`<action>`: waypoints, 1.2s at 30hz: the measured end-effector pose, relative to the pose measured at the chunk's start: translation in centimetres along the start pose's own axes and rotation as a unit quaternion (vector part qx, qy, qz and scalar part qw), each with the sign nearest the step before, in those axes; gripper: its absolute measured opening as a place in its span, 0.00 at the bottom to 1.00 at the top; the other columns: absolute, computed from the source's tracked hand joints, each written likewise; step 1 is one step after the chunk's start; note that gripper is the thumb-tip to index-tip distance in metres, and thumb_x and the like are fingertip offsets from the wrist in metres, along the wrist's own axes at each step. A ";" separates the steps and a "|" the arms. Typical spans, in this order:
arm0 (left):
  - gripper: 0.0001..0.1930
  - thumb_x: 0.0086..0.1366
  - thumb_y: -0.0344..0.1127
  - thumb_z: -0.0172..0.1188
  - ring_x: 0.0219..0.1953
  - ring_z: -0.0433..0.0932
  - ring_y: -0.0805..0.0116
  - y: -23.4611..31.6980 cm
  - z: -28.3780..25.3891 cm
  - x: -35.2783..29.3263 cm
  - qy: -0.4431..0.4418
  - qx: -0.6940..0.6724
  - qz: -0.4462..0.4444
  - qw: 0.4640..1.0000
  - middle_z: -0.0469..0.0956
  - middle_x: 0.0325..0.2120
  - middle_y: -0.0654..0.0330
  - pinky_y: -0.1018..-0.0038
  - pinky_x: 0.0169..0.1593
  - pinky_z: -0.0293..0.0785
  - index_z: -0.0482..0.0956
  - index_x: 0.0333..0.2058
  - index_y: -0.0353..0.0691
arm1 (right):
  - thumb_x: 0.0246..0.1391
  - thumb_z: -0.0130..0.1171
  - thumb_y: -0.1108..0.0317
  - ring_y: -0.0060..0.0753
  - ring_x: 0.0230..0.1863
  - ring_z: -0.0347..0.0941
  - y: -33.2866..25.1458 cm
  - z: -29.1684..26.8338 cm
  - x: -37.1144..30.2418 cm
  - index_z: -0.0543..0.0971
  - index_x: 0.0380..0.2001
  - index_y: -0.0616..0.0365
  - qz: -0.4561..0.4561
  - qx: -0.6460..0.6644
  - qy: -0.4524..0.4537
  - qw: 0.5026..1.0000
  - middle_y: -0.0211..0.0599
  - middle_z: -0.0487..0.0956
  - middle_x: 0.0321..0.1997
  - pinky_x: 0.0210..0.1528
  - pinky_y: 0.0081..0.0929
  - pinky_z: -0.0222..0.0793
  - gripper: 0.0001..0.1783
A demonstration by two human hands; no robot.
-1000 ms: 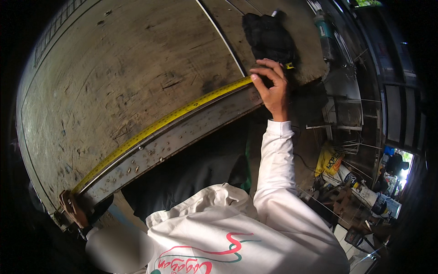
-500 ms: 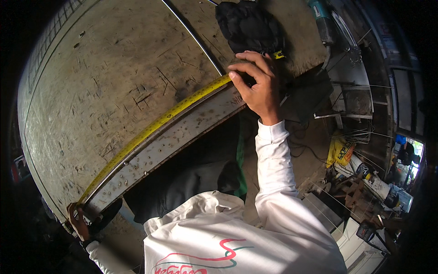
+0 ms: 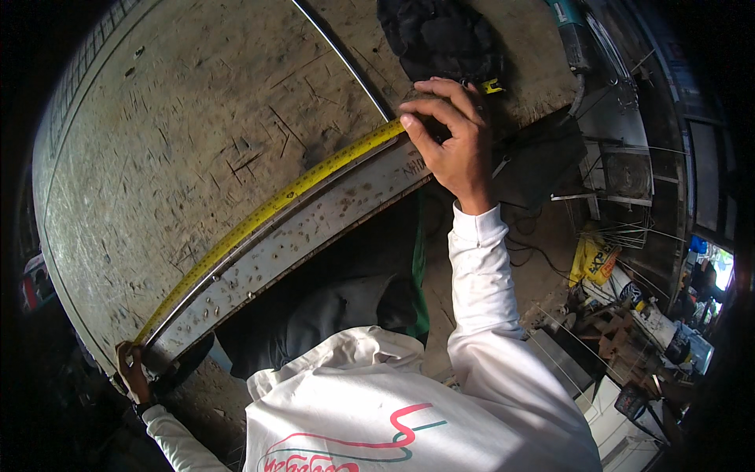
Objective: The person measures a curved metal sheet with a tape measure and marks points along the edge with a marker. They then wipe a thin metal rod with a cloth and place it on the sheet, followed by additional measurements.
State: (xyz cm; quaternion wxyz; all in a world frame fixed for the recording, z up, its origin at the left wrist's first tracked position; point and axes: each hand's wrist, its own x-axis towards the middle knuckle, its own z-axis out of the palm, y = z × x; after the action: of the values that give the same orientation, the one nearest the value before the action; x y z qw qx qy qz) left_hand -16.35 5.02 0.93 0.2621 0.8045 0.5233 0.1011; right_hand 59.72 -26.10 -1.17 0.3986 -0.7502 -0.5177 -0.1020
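Observation:
A yellow measuring tape (image 3: 271, 206) is drawn out along the near edge of the worktable, beside a thin shiny metal rod (image 3: 185, 299). My right hand (image 3: 454, 134) is at the tape's right end, thumb and fingers curled in and closed on it. At the far left corner, the fingers of my left hand (image 3: 132, 368) are bent around the tape's other end; they look small and dark there. A second metal rod (image 3: 342, 55) lies across the tabletop, its near end by my right fingertips. A small yellow-and-black piece (image 3: 491, 86) shows just past my right hand.
The worn, scratched worktable (image 3: 197, 118) has a grey metal edge strip (image 3: 275, 240) with drop-like spots. Black cloth (image 3: 444, 39) lies at the back, with a teal power tool (image 3: 568, 27) to its right. Scrap, a yellow bag (image 3: 591, 259) and cables lie on the floor at right.
The view has shifted slightly, so the table's contents sit a little farther right. Both hands stay at the two ends of the tape.

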 end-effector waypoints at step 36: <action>0.08 0.61 0.40 0.70 0.48 0.75 0.56 7.2 6.0 -0.5 0.207 0.119 0.139 0.961 0.80 0.38 0.61 0.61 0.57 0.63 0.84 0.36 0.46 | 0.65 0.64 0.69 0.41 0.61 0.75 4.5 -2.6 -0.4 0.85 0.47 0.62 -0.003 -0.034 -0.107 0.994 0.43 0.81 0.59 0.66 0.36 0.65 0.11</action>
State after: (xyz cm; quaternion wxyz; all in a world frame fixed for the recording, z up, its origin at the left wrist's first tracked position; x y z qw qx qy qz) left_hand -8.26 0.39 -0.30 0.0341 0.8559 0.4578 0.2381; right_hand 64.14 -28.82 -1.91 0.3146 -0.7681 -0.5562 -0.0401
